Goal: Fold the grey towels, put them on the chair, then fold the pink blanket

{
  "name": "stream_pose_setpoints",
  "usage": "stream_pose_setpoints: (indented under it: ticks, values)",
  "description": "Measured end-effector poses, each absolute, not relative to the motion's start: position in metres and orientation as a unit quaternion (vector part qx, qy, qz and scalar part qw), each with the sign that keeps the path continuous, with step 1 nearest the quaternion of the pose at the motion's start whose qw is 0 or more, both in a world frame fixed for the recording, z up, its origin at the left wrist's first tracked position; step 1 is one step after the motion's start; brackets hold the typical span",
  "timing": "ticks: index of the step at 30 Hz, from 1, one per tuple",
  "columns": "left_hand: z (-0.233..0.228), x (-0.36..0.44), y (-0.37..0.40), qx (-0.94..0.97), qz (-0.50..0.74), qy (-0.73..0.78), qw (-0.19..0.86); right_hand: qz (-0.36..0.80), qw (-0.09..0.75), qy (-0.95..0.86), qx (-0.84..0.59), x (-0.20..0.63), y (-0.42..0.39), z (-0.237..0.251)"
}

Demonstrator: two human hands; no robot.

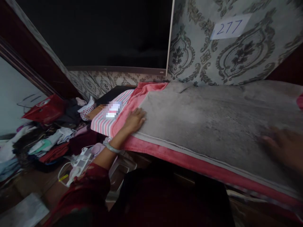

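Note:
A large grey cloth (pixel 213 116) lies spread flat over a pink blanket (pixel 175 159) on a raised surface in front of me. My left hand (pixel 134 120) rests flat on the left edge of the grey cloth, where it meets the pink blanket, fingers together and holding nothing. My right hand (pixel 284 148) is blurred at the right edge, lying palm down on the grey cloth with fingers spread. A pink-and-white striped cloth (pixel 106 121) lies just left of my left hand.
A heap of mixed clothes (pixel 47 138) and a red bag (pixel 46 108) sit at the left. White cables and a power strip (pixel 79 162) lie below the surface edge. A patterned wall (pixel 213 50) with a paper numbered 277 (pixel 230 26) stands behind.

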State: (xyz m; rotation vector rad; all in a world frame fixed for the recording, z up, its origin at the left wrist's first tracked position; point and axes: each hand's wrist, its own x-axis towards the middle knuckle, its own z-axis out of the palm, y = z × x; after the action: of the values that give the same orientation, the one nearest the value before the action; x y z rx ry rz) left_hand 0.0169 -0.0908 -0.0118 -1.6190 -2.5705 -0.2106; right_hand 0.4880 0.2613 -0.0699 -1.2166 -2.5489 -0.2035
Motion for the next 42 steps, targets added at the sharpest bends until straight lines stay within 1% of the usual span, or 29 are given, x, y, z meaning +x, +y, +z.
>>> stream_pose_setpoints:
  ticks: [2,3,5,7,9,13,17,20,25,28,31,36,42]
  values:
    - [-0.014,0.047,-0.076,-0.587,-0.084,-0.804,0.037,-0.001,0.129,-0.929,-0.347,0.428,0.215,-0.052]
    - [-0.018,0.061,-0.070,-0.608,-0.084,-0.789,0.026,0.013,0.124,-0.943,-0.308,0.398,0.193,-0.047]
    - [-0.026,0.083,-0.061,-0.621,-0.076,-0.780,0.006,0.028,0.116,-0.964,-0.236,0.349,0.156,-0.047]
    - [-0.037,0.095,-0.063,-0.609,-0.075,-0.790,0.006,0.030,0.104,-0.975,-0.196,0.323,0.132,-0.058]
    - [-0.046,0.097,-0.074,-0.587,-0.083,-0.805,0.025,0.028,0.097,-0.979,-0.178,0.317,0.121,-0.071]
    - [-0.057,0.088,-0.113,-0.543,-0.092,-0.833,0.062,0.033,0.097,-0.982,-0.160,0.334,0.124,-0.086]
    - [-0.060,0.071,-0.149,-0.560,-0.130,-0.814,0.085,0.044,0.080,-0.984,-0.150,0.339,0.131,-0.086]
    - [-0.057,0.054,-0.162,-0.570,-0.151,-0.802,0.096,0.064,0.077,-0.986,-0.134,0.322,0.126,-0.077]
    - [-0.056,0.039,-0.165,-0.566,-0.137,-0.803,0.125,0.141,0.117,-0.983,0.003,0.266,0.088,-0.047]
    - [-0.060,0.038,-0.166,-0.577,-0.126,-0.796,0.132,0.153,0.139,-0.978,0.041,0.236,0.057,-0.030]
    - [-0.064,0.036,-0.168,-0.591,-0.121,-0.787,0.131,0.143,0.145,-0.978,0.045,0.220,0.037,-0.026]
    - [-0.063,0.030,-0.169,-0.602,-0.114,-0.780,0.129,0.120,0.153,-0.980,0.031,0.215,0.028,-0.036]
    - [-0.051,0.024,-0.163,-0.639,-0.096,-0.745,0.167,0.107,0.155,-0.982,0.022,0.216,0.025,-0.033]
